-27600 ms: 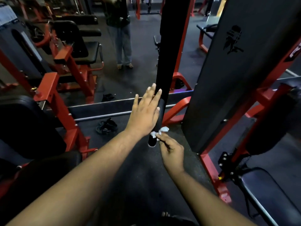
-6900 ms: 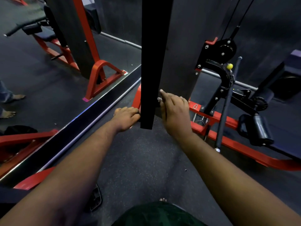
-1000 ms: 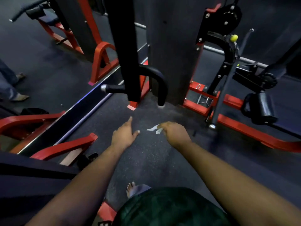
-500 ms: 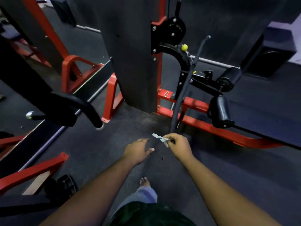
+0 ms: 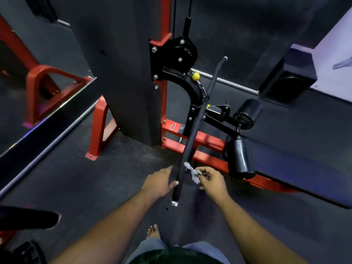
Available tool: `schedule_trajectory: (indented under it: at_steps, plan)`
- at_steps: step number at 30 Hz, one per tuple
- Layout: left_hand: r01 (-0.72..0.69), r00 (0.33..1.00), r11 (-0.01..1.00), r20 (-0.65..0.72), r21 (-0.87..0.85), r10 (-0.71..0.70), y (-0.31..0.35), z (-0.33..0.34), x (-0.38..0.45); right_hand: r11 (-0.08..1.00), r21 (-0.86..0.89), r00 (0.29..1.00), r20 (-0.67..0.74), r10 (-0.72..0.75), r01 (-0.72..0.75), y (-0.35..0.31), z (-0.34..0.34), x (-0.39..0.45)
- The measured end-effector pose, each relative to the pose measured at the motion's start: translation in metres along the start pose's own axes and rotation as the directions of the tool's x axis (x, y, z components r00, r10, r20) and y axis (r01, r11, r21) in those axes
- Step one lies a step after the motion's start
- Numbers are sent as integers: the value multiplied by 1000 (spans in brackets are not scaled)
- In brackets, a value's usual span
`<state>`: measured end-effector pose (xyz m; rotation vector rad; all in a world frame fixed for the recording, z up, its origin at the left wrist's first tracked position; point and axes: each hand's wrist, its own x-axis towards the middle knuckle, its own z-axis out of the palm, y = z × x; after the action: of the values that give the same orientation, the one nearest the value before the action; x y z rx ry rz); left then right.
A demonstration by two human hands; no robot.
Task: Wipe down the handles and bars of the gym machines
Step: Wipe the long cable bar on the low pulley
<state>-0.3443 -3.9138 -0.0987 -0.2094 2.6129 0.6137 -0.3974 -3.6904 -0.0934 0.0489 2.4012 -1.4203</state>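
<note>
Grip first, I'd say: my spread left hand [image 5: 160, 182] steadies the long black cable bar [image 5: 192, 139]; my right hand [image 5: 212, 181], pinching the crumpled white wipe [image 5: 193, 173], seemingly touching it, should wrap and slide upward.

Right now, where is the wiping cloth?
In the head view the small pale cloth is pinched in the right hand, low and right of centre, touching the right side of the long black bar near its lower end.

Both forearms run off the bottom edge. The small grey wipe [image 5: 194, 173] is partly hidden inside the right hand [image 5: 212, 180]. The cables [image 5: 187, 14] are cut by the top edge. The black padded bar [image 5: 28, 219] at lower left leaves the frame.
</note>
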Motion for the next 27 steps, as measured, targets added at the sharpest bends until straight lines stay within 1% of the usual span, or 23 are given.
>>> schedule_trajectory:
  at_steps: [2,4,8,10,12,16,18,19,22,25,27]
  plan:
    - [6,1000,1000,-1,2,-6,7,-7,18,999,-30,1000,2,-19,19,-2,-6,27]
    - [19,1000,1000,-3,-11,-19,14,-12,36,994,-89,998,25,-66,68,0,-12,57]
    - [53,999,998,-1,-33,-53,28,-12,72,948,-229,975,32,-221,222,-8,-25,126]
    - [92,996,995,-11,-46,-92,36,-9,93,908,-293,952,31,-303,299,-16,-32,169]
    - [146,989,986,-29,-78,-148,46,-6,113,866,-346,930,60,-363,360,-23,-37,213]
    - [244,966,954,-44,-175,-255,62,2,154,786,-411,878,89,-471,463,-28,-45,300]
    - [270,956,941,-59,-203,-287,67,4,170,746,-434,850,101,-517,505,-29,-48,342]
    - [279,953,937,-63,-210,-298,69,6,182,735,-456,850,103,-517,502,-27,-49,364]
    - [318,941,917,-37,-242,-336,77,8,207,735,-503,880,122,-460,454,-21,-46,409]
    - [378,922,876,29,-299,-387,80,13,222,730,-500,877,150,-457,466,-12,-39,420]
    - [417,905,831,86,-368,-416,79,22,225,709,-509,865,177,-469,488,-7,-35,412]
